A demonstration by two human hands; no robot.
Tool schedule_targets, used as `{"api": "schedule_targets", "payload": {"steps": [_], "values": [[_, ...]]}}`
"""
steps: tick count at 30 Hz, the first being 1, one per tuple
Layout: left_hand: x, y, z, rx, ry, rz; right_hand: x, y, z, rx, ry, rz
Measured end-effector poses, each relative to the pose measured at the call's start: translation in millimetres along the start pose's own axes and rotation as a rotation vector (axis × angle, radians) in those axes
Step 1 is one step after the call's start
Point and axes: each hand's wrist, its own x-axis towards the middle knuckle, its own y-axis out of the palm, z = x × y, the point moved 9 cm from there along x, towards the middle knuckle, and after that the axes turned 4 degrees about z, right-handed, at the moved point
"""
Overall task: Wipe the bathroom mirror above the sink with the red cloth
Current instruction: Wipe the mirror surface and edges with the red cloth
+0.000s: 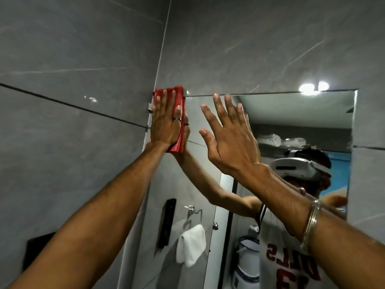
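Hands were raised, palms flat: left hand (166, 124) pressed the folded red cloth (178, 119), long axis vertical, onto the mirror (291, 113) at its upper-left corner; right hand (231, 138), fingers spread and empty, apparently touched glass beside it. Unwiped glass lay rightward and below.

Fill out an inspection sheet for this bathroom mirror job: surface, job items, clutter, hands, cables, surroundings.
Surface: mirror on a grey tiled wall; reflections read clearly in the glass.
Job's things: red cloth, folded, pressed flat at the mirror's top left corner.
Clutter: nothing seen on the glass itself.
Hands: left hand flat and open on the cloth, a ring on one finger; right hand open with fingers spread, against or just off the glass, a metal bangle on the wrist.
Cables: nothing seen.
Surroundings: seen only in reflection, a white towel on a ring and a black wall fixture.
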Motion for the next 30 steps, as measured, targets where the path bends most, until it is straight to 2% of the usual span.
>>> {"api": "schedule_targets", "payload": {"steps": [6, 9, 14, 17, 20, 25, 28, 30], "values": [[-62.6, 14.8, 6.6, -0.015, 0.035, 0.039, -38.8, 22.3, 28.1, 0.032, 0.020, 0.076], [-123.1, 32.4, 27.0, -0.017, 0.030, 0.054, -77.9, 33.0, 47.9, 0.077, 0.049, 0.110], [-246.6, 68.3, 64.6, -0.037, 0.023, 0.098, -154.5, 69.7, 89.2, 0.082, 0.011, 0.316], [-328.7, 87.8, 83.6, -0.022, 0.032, 0.106, -191.7, 84.4, 111.4, 0.142, -0.010, 0.357], [-391.0, 100.5, 106.9, 0.013, 0.022, 0.117, -222.5, 91.6, 122.4, 0.164, -0.024, 0.365], [-429.0, 108.7, 129.3, 0.047, -0.122, 0.148, -263.0, 78.8, 113.0, 0.155, -0.091, 0.268], [-433.8, 110.8, 119.2, -0.020, -0.222, 0.130, -285.4, 62.1, 87.0, 0.126, -0.069, 0.203], [-438.1, 115.1, 97.4, -0.038, -0.218, 0.120, -301.4, 49.1, 69.5, 0.099, -0.047, 0.170]]}}
